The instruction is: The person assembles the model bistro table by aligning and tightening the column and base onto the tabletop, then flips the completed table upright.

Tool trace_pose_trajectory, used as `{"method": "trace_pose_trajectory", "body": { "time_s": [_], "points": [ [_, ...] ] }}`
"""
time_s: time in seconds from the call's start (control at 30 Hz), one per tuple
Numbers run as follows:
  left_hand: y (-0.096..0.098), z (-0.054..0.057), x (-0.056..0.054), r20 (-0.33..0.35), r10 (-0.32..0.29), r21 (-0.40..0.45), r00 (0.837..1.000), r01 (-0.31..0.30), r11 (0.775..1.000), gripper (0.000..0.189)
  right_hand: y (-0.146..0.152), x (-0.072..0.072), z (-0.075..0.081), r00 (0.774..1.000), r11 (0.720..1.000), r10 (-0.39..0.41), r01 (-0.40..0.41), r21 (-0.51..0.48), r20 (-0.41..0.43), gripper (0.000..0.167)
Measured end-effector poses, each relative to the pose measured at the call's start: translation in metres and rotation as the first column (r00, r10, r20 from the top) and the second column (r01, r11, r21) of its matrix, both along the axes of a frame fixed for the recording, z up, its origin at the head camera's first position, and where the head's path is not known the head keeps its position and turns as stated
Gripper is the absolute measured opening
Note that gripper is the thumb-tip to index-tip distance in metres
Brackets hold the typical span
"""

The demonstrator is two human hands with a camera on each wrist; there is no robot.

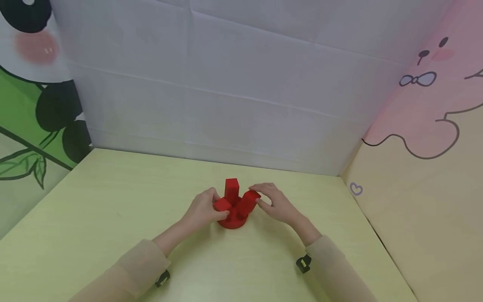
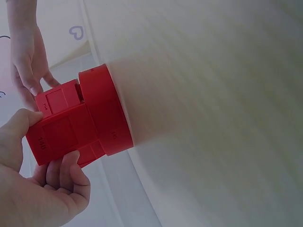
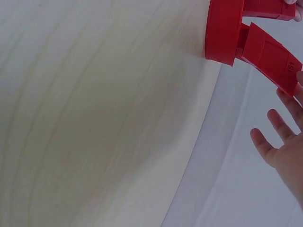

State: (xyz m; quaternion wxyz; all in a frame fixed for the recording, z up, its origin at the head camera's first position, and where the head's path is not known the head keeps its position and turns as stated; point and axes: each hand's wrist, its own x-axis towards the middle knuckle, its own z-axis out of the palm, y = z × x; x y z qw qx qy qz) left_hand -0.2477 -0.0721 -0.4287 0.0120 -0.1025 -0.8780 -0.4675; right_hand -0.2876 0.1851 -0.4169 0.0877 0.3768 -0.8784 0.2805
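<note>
On the table stands a round red base (image 1: 232, 224) with three red rectangular blocks rising from it. My left hand (image 1: 203, 208) grips the left block (image 1: 222, 204) between thumb and fingers; in the left wrist view this block (image 2: 59, 135) has a marking near its outer end. My right hand (image 1: 277, 204) pinches the top of the right block (image 1: 247, 202), which leans outward to the right. In the right wrist view that block (image 3: 272, 59) is marked 151, and the other fingers of that hand are spread apart. Between them, the back block (image 1: 232, 188) stands upright, untouched.
The pale yellow table (image 1: 113, 201) ends at a white sheet wall (image 1: 234, 105) behind. A green panel with a cartoon (image 1: 22, 96) is on the left, and a pink cartoon panel (image 1: 422, 117) on the right. Dark wrist devices (image 1: 303, 263) hang below both sleeves.
</note>
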Motion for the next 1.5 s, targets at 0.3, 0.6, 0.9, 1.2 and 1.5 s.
{"method": "trace_pose_trajectory", "body": {
  "time_s": [0.3,0.6,0.9,1.2,1.5],
  "points": [
    [0.002,0.001,-0.002,0.009,0.002,-0.008,1.000,-0.002,1.000,0.032,0.000,0.007,0.002,0.994,0.995,-0.099,0.098,0.016,0.055,0.042],
    [0.001,0.001,-0.002,0.009,-0.007,0.003,1.000,0.007,1.000,0.033,-0.006,0.016,0.001,0.985,0.990,-0.137,0.133,0.041,0.101,0.044],
    [0.000,0.000,-0.002,0.004,-0.016,0.010,1.000,0.016,1.000,0.033,-0.023,0.020,-0.001,0.948,0.958,-0.287,0.281,0.065,0.138,0.041],
    [0.001,-0.002,-0.004,0.000,-0.017,0.004,1.000,0.017,1.000,0.033,-0.039,0.018,-0.005,0.919,0.928,-0.366,0.349,0.132,0.148,0.044],
    [0.001,-0.002,-0.003,0.013,-0.007,-0.007,1.000,0.007,1.000,0.033,-0.030,0.018,-0.003,0.951,0.973,-0.228,0.230,0.017,0.208,0.042]
  ]
}}
